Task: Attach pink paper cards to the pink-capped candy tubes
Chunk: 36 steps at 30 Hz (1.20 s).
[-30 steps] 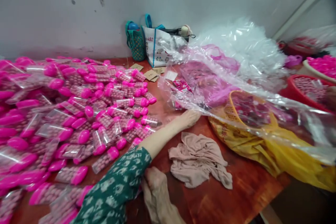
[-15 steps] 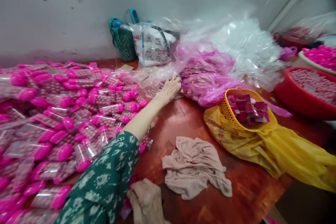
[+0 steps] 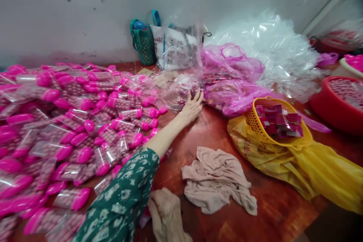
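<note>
1. Room: we see a grey wall, dark-spotted, with a pinkish stain low down. The tabletop is glossy reddish-brown, scuffed in patches.
2. Left hand: one ring; fingers bent and slightly parted, touching clear plastic over small red packets. We cannot tell whether they grip anything. Right hand out of view.
3. The clear plastic lies right of the bottles, just beside the pink bags, part of it rising before the white bag.
4. Pink-capped bottles: dozens heaped at left, overlapping too much for us to count.
5. One yellow basket of dark red packets, on one yellow bag.
6. One crumpled beige cloth, near centre.
7. By the wall: one teal holder, beside one white bag.
8. Far right: one red basin, one pale basin, partly cut off.
</note>
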Each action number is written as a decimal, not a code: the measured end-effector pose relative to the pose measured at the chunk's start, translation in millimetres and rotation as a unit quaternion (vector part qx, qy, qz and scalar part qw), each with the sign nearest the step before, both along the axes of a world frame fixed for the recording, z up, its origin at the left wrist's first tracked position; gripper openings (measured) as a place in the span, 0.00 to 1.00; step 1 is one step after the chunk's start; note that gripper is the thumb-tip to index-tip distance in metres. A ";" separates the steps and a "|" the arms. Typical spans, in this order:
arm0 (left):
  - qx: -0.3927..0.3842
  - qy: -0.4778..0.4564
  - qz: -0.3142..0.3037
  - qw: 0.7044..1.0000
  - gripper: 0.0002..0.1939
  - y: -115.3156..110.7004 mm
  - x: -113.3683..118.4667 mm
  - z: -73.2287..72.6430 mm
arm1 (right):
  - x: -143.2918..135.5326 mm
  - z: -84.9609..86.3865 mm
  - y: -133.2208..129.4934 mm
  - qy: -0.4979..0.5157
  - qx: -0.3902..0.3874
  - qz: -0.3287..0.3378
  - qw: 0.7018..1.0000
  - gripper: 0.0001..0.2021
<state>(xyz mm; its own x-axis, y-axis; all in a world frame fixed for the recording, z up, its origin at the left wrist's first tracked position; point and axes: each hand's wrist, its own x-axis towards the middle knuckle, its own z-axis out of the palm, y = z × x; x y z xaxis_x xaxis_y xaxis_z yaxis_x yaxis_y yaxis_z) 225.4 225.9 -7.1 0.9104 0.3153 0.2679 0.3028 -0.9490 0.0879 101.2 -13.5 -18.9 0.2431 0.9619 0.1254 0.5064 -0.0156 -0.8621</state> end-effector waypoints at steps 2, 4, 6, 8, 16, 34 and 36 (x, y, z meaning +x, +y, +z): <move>-0.027 0.013 -0.016 0.999 0.15 -6.8 -12.7 10.0 | -2.8 -4.6 0.0 0.020 -0.003 -0.002 1.000 0.11; -0.063 0.028 -0.029 0.997 0.14 -15.1 -32.2 25.7 | -4.9 -9.5 -0.2 0.042 -0.010 -0.003 0.999 0.12; -0.100 0.037 -0.039 0.994 0.12 -26.8 -62.2 46.5 | -5.2 -13.2 -0.5 0.064 -0.019 -0.003 0.998 0.11; -0.146 0.027 -0.041 0.988 0.12 -43.3 -103.4 69.4 | -3.0 -14.4 -0.6 0.090 -0.030 -0.013 0.995 0.12; -0.491 -0.245 0.345 0.762 0.13 -145.1 -259.4 83.2 | 3.4 1.8 -6.6 0.148 -0.019 -0.047 0.988 0.13; -0.610 -0.402 0.356 0.583 0.02 -220.3 -283.3 29.5 | -19.8 9.4 -19.4 -0.023 0.113 0.086 0.990 0.08; -0.625 -0.389 0.342 0.584 0.04 -219.8 -284.8 26.9 | -20.2 10.5 -18.8 -0.002 0.090 0.105 0.990 0.08</move>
